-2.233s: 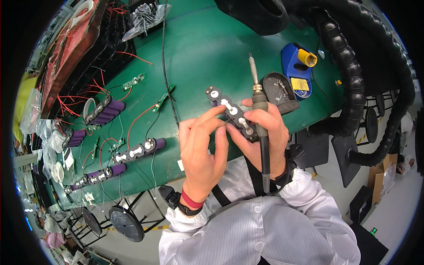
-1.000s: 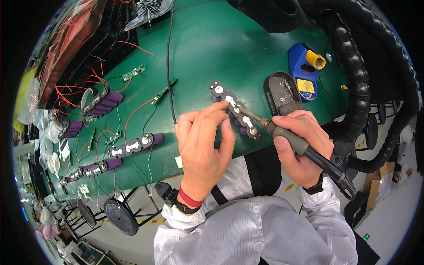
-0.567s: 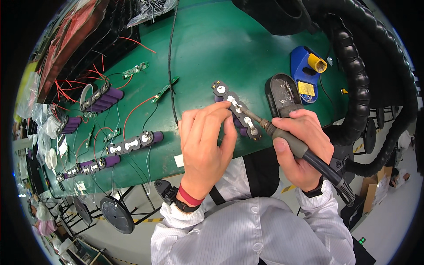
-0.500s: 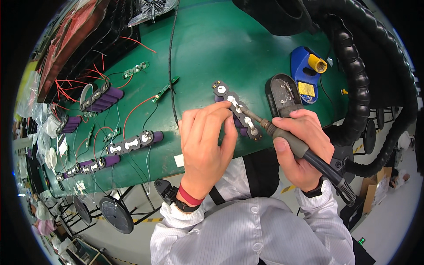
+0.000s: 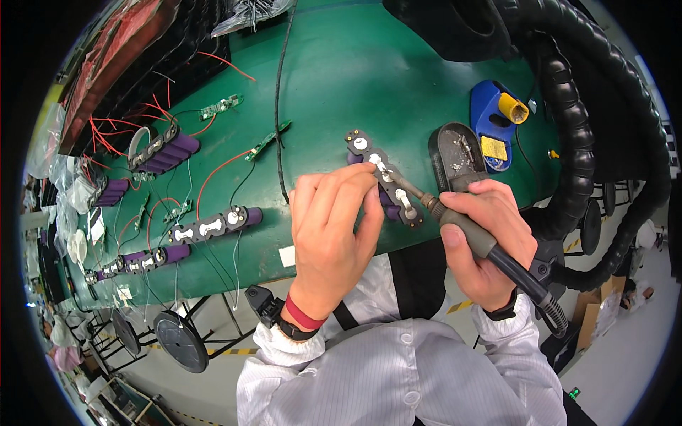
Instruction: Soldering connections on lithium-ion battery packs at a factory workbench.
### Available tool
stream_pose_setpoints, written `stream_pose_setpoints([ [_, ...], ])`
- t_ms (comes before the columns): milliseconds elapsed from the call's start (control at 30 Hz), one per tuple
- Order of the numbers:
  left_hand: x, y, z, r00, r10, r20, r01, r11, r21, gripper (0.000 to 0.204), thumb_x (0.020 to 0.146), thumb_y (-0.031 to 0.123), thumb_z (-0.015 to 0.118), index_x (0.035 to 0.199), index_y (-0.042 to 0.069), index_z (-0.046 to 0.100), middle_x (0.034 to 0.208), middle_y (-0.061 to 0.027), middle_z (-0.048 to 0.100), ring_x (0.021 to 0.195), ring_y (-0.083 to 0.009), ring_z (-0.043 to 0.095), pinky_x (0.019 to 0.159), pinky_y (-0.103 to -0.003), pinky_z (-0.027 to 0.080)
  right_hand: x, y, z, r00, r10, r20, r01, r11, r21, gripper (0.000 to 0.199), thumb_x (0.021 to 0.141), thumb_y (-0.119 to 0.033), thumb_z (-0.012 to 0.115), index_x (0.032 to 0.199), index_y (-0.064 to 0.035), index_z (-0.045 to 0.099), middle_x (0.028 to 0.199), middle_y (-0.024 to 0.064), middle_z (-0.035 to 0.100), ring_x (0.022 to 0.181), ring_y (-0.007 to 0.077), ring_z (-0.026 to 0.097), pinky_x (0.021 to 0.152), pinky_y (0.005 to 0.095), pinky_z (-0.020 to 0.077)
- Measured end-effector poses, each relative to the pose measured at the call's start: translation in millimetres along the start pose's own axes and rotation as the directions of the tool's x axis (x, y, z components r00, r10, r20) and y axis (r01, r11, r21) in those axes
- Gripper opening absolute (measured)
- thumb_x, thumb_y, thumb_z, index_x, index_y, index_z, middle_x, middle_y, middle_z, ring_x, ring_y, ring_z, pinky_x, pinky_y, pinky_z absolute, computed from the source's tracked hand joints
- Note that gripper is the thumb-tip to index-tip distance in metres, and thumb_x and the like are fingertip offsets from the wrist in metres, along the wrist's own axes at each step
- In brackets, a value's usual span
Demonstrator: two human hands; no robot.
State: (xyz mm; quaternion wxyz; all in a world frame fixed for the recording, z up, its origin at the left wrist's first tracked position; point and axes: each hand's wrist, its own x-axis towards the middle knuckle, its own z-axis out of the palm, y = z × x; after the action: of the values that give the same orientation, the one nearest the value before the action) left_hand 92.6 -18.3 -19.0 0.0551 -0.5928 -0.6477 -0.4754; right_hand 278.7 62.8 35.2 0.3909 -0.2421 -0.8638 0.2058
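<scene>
A battery pack (image 5: 360,144) with purple cells, a dark holder and white metal connecting strips lies at a slant on the green bench. My right hand (image 5: 490,241) is closed around the grey grip of a soldering iron (image 5: 465,226). The iron's tip touches or nearly touches the pack near its middle strip. My left hand (image 5: 330,231) is bent over the pack's left side, thumb and fingers drawn together in a pinch close to the tip. What those fingers hold, if anything, is too small to make out.
A tin of solder scraps (image 5: 458,153) stands beyond the iron, beside a blue iron stand (image 5: 490,113) with a yellow sponge. Black ribbed hoses (image 5: 568,128) frame the right. Leftward lie more battery packs (image 5: 217,226), wired green circuit boards (image 5: 268,142) and a black cable (image 5: 278,106).
The whole view has shifted slightly. Both hands, the soldering iron and the pack keep nearly the same places relative to one another.
</scene>
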Motion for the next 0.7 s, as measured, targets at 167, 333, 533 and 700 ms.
stream_pose_setpoints([
  [167,-0.4,0.0,-0.7,1.000,-0.002,0.005,0.002,1.000,0.007,0.024,0.082,-0.002,0.076,0.104,0.006,0.069,0.110,-0.0050,0.073,0.089,-0.0252,0.060,0.077,-0.037,0.044,0.6,-0.1,0.3,1.000,0.002,0.005,-0.002,1.000,0.003,0.027,0.078,-0.006,0.082,0.105,-0.0021,0.077,0.081,0.0058,0.074,0.068,0.0220,0.067,0.088,0.0410,0.0553],
  [333,2.7,5.9,-3.1,0.999,-0.049,0.018,0.049,0.999,0.013,0.023,0.082,-0.008,0.073,0.102,0.004,0.069,0.107,-0.0067,0.077,0.089,-0.0269,0.066,0.082,-0.038,0.049,0.2,0.1,0.7,1.000,-0.004,0.007,0.004,1.000,-0.002,0.027,0.078,-0.006,0.082,0.105,-0.0018,0.077,0.080,0.0060,0.073,0.068,0.0219,0.067,0.088,0.0412,0.0552],
  [533,2.3,6.2,-4.4,0.997,-0.072,0.022,0.072,0.997,0.000,0.023,0.083,-0.007,0.072,0.102,0.004,0.069,0.106,-0.0065,0.076,0.089,-0.0264,0.065,0.082,-0.038,0.049,0.1,-0.7,0.5,1.000,-0.007,0.007,0.007,1.000,0.002,0.027,0.079,-0.006,0.082,0.105,-0.0014,0.077,0.079,0.0062,0.073,0.067,0.0214,0.066,0.088,0.0410,0.0551],
  [700,0.9,5.2,-2.1,0.999,-0.053,0.012,0.053,0.999,0.007,0.022,0.083,-0.007,0.073,0.102,0.004,0.070,0.106,-0.0064,0.076,0.089,-0.0263,0.066,0.082,-0.038,0.048,0.0,-0.7,1.1,1.000,-0.012,0.009,0.012,1.000,-0.001,0.027,0.079,-0.006,0.082,0.105,-0.0011,0.077,0.079,0.0061,0.073,0.067,0.0211,0.066,0.088,0.0411,0.0551],
])
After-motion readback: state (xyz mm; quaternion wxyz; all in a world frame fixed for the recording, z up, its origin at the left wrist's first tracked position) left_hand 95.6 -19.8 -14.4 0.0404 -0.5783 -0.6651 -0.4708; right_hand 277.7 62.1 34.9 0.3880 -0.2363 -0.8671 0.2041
